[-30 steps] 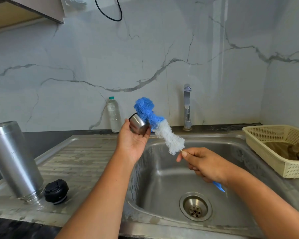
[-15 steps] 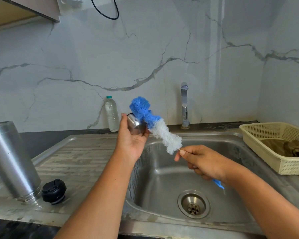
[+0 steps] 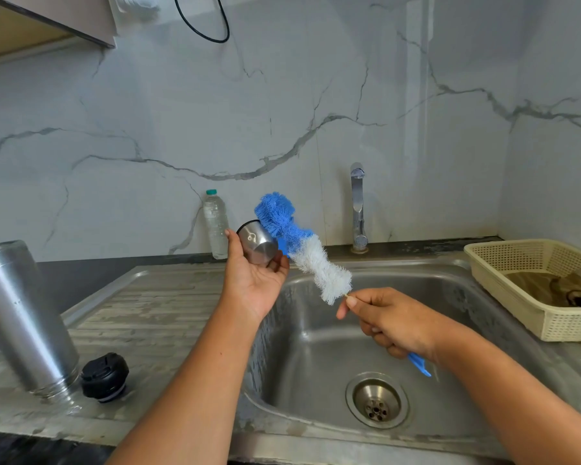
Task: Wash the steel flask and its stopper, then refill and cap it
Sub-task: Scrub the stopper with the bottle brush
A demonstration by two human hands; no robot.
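Blue handle tip (image 3: 420, 364) alone poking from under the right hand (image 3: 393, 323), fisted round the rest of the bottle brush (image 3: 302, 250) stem. Fluffy blue-then-white bristles slanting up just behind a small shiny steel cup (image 3: 257, 245), pinched between thumb and curled fingers of the left hand (image 3: 254, 283), inside unseen. Brushed steel flask (image 3: 24, 317) upended on the ribbed draining board (image 3: 155, 307), left side cropped; knobbly black stopper (image 3: 104, 377) just beside it. Brownish cloth (image 3: 557, 286) in cream mesh basket (image 3: 497, 283), hard to read.
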